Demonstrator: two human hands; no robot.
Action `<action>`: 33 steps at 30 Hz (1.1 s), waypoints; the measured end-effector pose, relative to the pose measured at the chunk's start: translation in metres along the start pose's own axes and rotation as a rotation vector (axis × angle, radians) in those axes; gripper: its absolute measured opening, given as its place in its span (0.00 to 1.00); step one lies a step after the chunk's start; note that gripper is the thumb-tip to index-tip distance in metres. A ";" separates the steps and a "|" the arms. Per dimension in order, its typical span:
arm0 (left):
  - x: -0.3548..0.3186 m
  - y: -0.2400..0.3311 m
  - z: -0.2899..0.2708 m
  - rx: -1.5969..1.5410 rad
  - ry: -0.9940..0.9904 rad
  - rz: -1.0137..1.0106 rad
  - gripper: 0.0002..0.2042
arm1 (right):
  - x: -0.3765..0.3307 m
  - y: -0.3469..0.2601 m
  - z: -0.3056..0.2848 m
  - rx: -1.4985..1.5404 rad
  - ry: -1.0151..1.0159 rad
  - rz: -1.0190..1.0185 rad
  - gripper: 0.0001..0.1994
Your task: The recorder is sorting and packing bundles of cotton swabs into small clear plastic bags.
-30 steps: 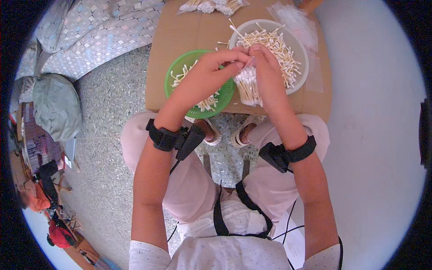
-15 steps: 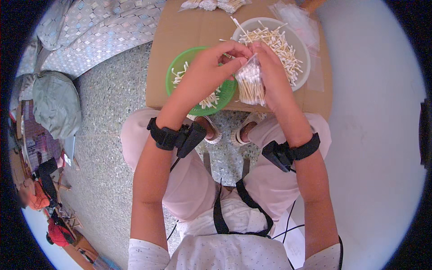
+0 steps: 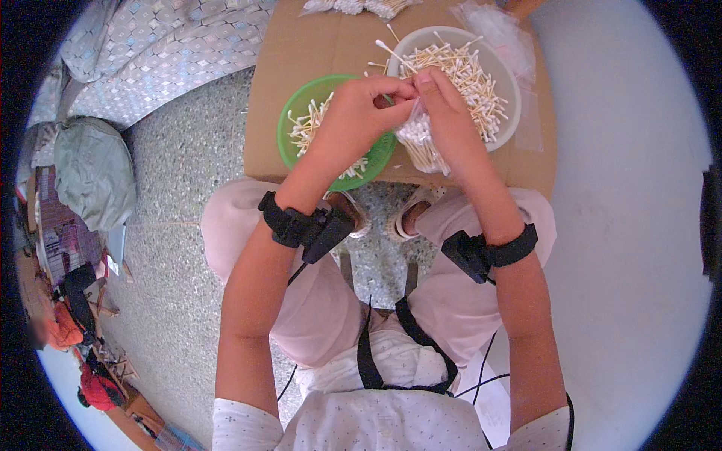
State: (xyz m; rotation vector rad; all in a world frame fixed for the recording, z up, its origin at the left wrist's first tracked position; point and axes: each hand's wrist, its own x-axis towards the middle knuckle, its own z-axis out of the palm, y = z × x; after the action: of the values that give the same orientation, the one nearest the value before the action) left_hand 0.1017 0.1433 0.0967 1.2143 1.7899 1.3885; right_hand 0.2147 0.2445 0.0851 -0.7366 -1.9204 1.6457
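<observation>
A clear plastic bag packed with cotton swabs (image 3: pixel 421 143) hangs between my hands, over the near edge of the cardboard box. My left hand (image 3: pixel 368 113) pinches the top of the bag from the left. From the right, my right hand (image 3: pixel 451 113) closes its thumb and fingers on the same top edge and hides part of the bag's side. Behind my left hand is a green basket (image 3: pixel 284 135) with loose cotton swabs in it. Beyond my right hand stands a white bowl (image 3: pixel 514 94) heaped with more cotton swabs, partly covered by my fingers.
Filled bags of swabs (image 3: pixel 361 6) lie at the far edge of the cardboard box (image 3: pixel 282 45). Empty clear bags (image 3: pixel 500 37) are piled behind the white bowl. A wall (image 3: pixel 632 225) rises on the right. A patterned cloth (image 3: pixel 165 52) hangs at the far left.
My fingers have drawn closer together at the bag's top, and my left hand has shifted slightly right. The bag of swabs has tilted and is more covered by my right hand.
</observation>
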 end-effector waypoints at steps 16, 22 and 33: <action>0.007 0.013 -0.012 -0.372 0.130 -0.105 0.09 | 0.001 -0.012 -0.004 0.509 0.088 0.260 0.13; 0.009 0.010 -0.009 -0.408 0.166 -0.035 0.09 | 0.001 -0.016 -0.003 0.456 0.119 0.273 0.14; 0.007 0.017 -0.012 -0.377 0.267 -0.037 0.09 | 0.004 -0.004 -0.010 0.530 0.089 0.224 0.11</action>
State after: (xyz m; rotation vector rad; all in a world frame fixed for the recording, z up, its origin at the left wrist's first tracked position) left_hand 0.0939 0.1453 0.1168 0.8246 1.6058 1.8339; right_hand 0.2182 0.2536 0.0902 -0.8020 -1.2824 2.0945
